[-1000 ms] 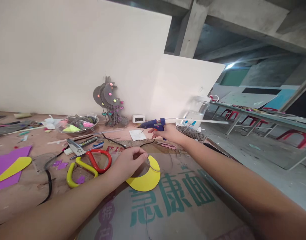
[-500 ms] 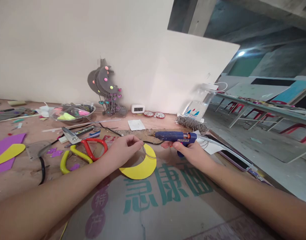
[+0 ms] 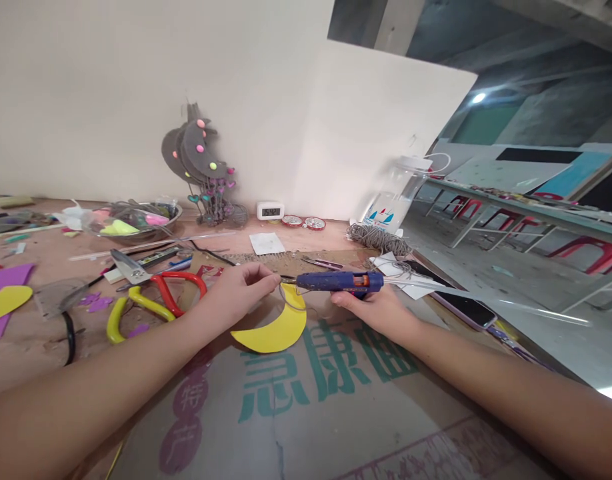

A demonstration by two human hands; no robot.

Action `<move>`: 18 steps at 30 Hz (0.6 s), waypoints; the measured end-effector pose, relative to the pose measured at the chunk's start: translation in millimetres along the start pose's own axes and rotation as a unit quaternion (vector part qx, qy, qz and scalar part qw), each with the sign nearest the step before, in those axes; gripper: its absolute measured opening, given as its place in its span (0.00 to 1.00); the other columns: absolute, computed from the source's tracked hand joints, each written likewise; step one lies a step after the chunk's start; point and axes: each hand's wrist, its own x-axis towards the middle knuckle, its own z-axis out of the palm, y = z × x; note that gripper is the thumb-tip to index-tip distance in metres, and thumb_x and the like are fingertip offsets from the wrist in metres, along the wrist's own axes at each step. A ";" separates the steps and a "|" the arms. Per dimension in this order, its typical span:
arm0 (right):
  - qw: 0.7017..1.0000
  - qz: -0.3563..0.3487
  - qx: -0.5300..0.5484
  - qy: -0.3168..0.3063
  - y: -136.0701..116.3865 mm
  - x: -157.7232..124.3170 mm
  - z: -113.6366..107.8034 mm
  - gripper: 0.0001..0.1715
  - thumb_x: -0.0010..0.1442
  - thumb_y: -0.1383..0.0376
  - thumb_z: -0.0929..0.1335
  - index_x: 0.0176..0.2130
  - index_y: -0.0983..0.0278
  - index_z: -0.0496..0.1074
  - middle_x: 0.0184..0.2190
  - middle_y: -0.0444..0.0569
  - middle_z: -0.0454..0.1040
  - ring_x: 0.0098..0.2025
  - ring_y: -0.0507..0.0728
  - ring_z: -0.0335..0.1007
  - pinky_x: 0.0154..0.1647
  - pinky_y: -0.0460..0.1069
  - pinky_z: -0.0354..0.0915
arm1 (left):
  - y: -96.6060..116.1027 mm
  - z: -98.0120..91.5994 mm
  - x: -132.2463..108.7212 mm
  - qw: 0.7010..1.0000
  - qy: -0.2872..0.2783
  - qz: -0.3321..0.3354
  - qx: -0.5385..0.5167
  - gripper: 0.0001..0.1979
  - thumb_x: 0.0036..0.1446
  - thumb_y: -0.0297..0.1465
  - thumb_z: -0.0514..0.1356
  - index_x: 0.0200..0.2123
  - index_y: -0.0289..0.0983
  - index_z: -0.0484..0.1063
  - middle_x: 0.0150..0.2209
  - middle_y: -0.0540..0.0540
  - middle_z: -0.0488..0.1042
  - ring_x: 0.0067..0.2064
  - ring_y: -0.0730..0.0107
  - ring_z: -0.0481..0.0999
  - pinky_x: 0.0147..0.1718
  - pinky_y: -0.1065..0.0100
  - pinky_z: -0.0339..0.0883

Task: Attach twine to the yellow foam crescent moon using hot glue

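My right hand (image 3: 373,310) grips a blue hot glue gun (image 3: 331,281), a clear glue stick jutting from its rear. The gun's nozzle points left, right by the fingertips of my left hand (image 3: 249,290). Those fingers are pinched on a thin grey cord (image 3: 299,308), which loops over the upper tip of a yellow crescent (image 3: 279,333). Whether they also touch the crescent is hidden. The crescent lies on a grey printed board (image 3: 306,427).
Left of my hands lie red-and-yellow-handled scissors (image 3: 179,293) and purple sheet (image 3: 23,273). Behind are a bowl (image 3: 173,217) of bits, a grey moon decoration (image 3: 201,157), a small clock (image 3: 270,211), grey yarn (image 3: 379,239) and a bottle (image 3: 399,193). A phone (image 3: 461,303) lies right.
The glue gun has moved left and slightly down, bringing its nozzle up to my left fingertips and the crescent's top. The whole view has shifted a little.
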 end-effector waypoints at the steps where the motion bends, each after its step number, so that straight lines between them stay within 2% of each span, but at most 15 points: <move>1: 1.000 0.000 -0.001 -0.001 -0.2 0.0 0.1 0.16 0.51 0.54 0.66 0.32 0.63 0.73 0.29 0.44 0.75 0.32 0.54 0.70 0.33 0.46 0.67 | 0.1 0.0 0.1 1.000 0.000 0.001 -0.001 0.15 0.48 0.43 0.56 0.25 0.36 0.68 0.24 0.52 0.68 0.26 0.74 0.65 0.27 0.72 0.58; 11: 1.000 -0.006 -0.013 -0.002 1.9 0.9 1.5 0.15 0.51 0.54 0.66 0.33 0.62 0.73 0.30 0.44 0.75 0.34 0.55 0.70 0.36 0.47 0.67 | 2.3 0.6 0.0 1.000 0.009 0.001 0.003 0.14 0.47 0.42 0.56 0.24 0.36 0.68 0.22 0.53 0.67 0.24 0.75 0.64 0.24 0.74 0.57; 18: 0.999 0.000 -0.046 0.005 0.4 0.0 1.1 0.14 0.50 0.54 0.66 0.28 0.61 0.73 0.24 0.43 0.74 0.28 0.54 0.70 0.29 0.46 0.67 | 1.9 1.0 0.9 1.000 0.007 0.004 0.002 0.13 0.47 0.41 0.57 0.24 0.36 0.68 0.22 0.53 0.68 0.23 0.76 0.64 0.23 0.74 0.56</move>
